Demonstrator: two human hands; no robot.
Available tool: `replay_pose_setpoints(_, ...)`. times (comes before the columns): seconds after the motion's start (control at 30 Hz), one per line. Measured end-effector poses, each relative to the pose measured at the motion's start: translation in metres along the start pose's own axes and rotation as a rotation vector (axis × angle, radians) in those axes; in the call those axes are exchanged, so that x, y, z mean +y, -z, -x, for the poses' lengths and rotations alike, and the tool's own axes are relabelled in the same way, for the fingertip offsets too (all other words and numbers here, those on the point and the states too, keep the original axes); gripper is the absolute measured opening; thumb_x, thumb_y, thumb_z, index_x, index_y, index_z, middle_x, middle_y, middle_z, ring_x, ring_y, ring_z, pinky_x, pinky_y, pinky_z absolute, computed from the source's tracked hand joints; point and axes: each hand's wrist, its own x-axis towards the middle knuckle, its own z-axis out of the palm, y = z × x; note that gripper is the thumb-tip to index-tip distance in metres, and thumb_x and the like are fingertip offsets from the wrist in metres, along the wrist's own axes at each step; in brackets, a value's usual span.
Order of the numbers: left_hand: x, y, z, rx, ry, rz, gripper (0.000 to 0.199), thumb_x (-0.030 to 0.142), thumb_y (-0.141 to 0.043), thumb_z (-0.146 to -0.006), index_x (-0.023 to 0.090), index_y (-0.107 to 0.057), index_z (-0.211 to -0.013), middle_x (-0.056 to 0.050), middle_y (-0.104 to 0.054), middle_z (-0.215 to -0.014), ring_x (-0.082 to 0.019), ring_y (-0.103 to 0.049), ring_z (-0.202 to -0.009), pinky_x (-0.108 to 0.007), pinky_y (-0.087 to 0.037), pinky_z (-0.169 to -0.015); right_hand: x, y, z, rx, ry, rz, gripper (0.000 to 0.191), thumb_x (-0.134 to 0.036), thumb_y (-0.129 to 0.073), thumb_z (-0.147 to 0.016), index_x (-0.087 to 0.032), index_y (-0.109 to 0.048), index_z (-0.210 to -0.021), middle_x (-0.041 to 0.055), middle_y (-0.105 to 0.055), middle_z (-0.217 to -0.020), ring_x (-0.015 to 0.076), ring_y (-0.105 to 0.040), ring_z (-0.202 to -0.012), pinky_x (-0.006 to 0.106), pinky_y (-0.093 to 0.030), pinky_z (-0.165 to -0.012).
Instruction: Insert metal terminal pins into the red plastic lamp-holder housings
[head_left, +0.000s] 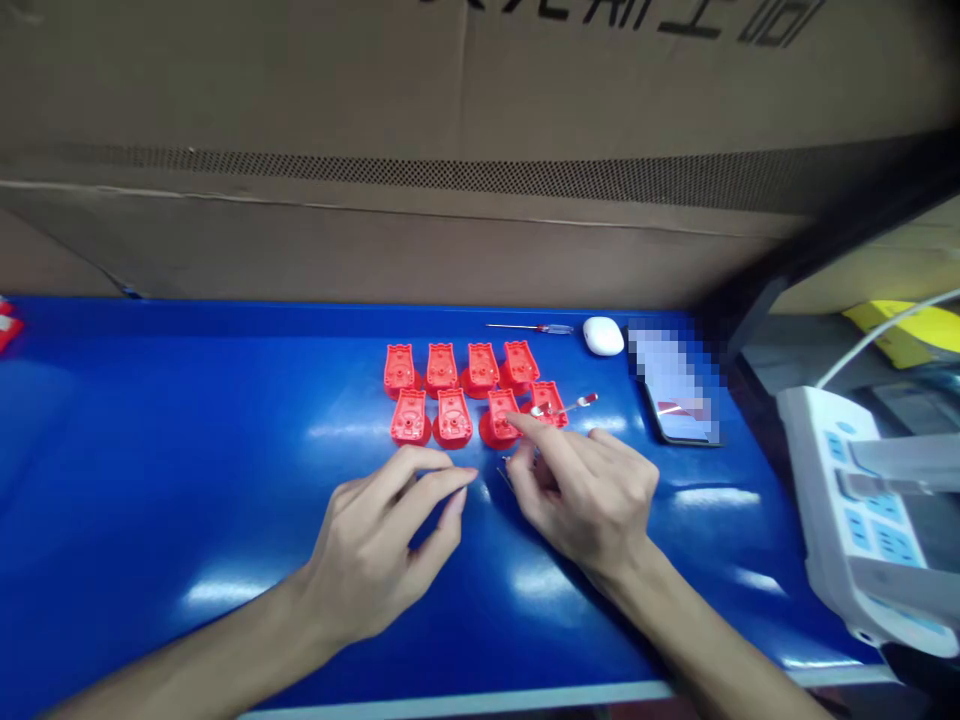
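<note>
Eight red parts (452,422) stand beyond my half-open, empty left hand (375,545); my curled right hand (596,490) hides whatever it holds, so I can't tell.

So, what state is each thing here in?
Red parts: eight, two rows of four, open faces showing.
Left hand: partly open, nothing visible in it.
Right hand: curled, index finger at a front red part; grip unclear.
Screwdriver: lying loose.
White case: looks shut.
Phone: screen up; blurred, can't tell if on.
Power strip: cable at far end; power unclear.
</note>
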Motion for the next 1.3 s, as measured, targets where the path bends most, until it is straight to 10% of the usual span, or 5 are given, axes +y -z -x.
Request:
replay_pose_setpoints(0.47, -0.016, -0.007, 0.008, -0.061, 0.118, -0.237, 0.051, 0.024, -0.067, -0.109, 0.023, -0.059, -0.159, 0.008, -0.074, -0.073, -0.008, -0.059, -0.051, -0.025, -0.046, -0.06, -0.004, -0.002, 0.013, -0.054, -0.05, -0.065, 0.028, -0.008, -0.069, -0.099, -0.014, -0.079, -0.124, 0.0013, -0.084, -0.076, 0.0149, -0.068, -0.054, 0.036, -0.042, -0.063)
replay_pose_setpoints(1.1, -0.016, -0.004, 0.005, -0.026, 0.07, -0.143, 0.032, 0.033, -0.081, -0.101, 0.022, -0.072, -0.13, 0.008, -0.065, -0.074, -0.006, -0.058, -0.054, -0.021, -0.046, -0.057, -0.005, 0.006, 0.007, -0.057, 0.013, -0.285, 0.022, -0.009, -0.065, -0.098, -0.015, -0.079, -0.114, -0.0033, -0.074, -0.066, 0.0128, -0.062, -0.051, 0.035, -0.035, -0.059)
replay_pose_setpoints(1.3, -0.012, 0.001, 0.002, -0.007, 0.074, -0.179, 0.053, 0.045, -0.09, -0.09, 0.024, -0.067, -0.133, 0.012, -0.06, -0.067, -0.006, -0.055, -0.049, -0.021, -0.047, -0.055, 0.0, 0.014, 0.002, -0.013, -0.08, -0.391, 0.025, -0.004, -0.061, -0.095, -0.017, -0.079, -0.107, -0.0038, -0.076, -0.066, 0.011, -0.059, -0.047, 0.032, -0.038, -0.058)
